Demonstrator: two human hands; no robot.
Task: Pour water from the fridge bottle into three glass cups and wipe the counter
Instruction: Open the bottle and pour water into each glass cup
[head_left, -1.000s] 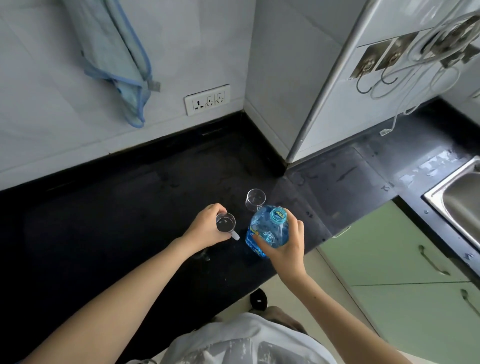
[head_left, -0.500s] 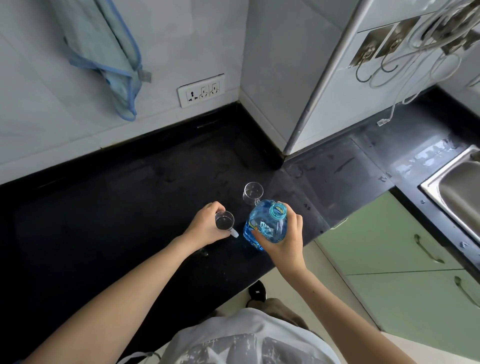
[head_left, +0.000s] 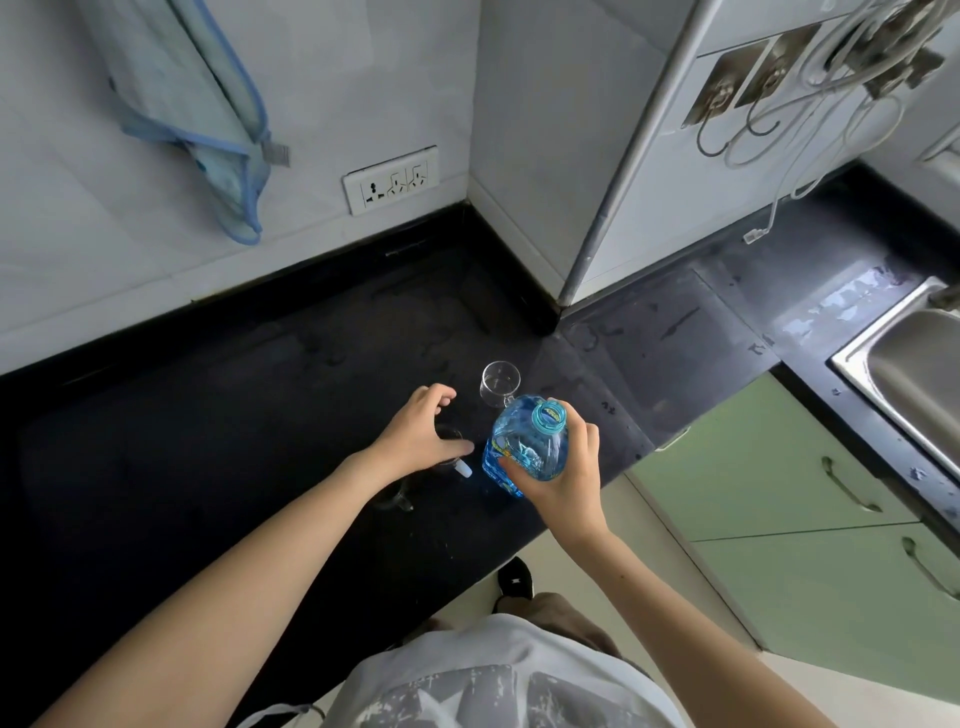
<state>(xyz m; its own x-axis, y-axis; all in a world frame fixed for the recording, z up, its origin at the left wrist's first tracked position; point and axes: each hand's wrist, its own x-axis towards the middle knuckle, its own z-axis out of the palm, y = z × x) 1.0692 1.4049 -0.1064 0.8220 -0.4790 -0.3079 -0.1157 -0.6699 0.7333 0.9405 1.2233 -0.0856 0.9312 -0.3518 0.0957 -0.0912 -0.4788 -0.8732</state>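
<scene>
My right hand (head_left: 558, 478) grips a blue water bottle (head_left: 524, 447) by its body, just above the black counter (head_left: 234, 415), its teal neck pointing up. My left hand (head_left: 415, 436) hovers over a glass cup (head_left: 451, 448) that stands on the counter. Its fingers are spread and loosely bent, and the thumb lies across the cup's rim. A small white piece (head_left: 462, 470) sticks out beside that cup. A second clear cup (head_left: 500, 384) stands just behind the bottle. A third cup (head_left: 396, 499) is partly hidden under my left forearm.
A light blue cloth (head_left: 208, 104) hangs on the wall above the counter, with a wall socket (head_left: 390, 179) to its right. A steel sink (head_left: 914, 374) lies at the far right. Green cabinet doors (head_left: 779, 478) run below, and cables hang from wall hooks (head_left: 753, 98).
My left hand has loosened from the cup it gripped and its fingers have spread. The bottle has stayed in my right hand, now slightly more upright. The view has shifted a little.
</scene>
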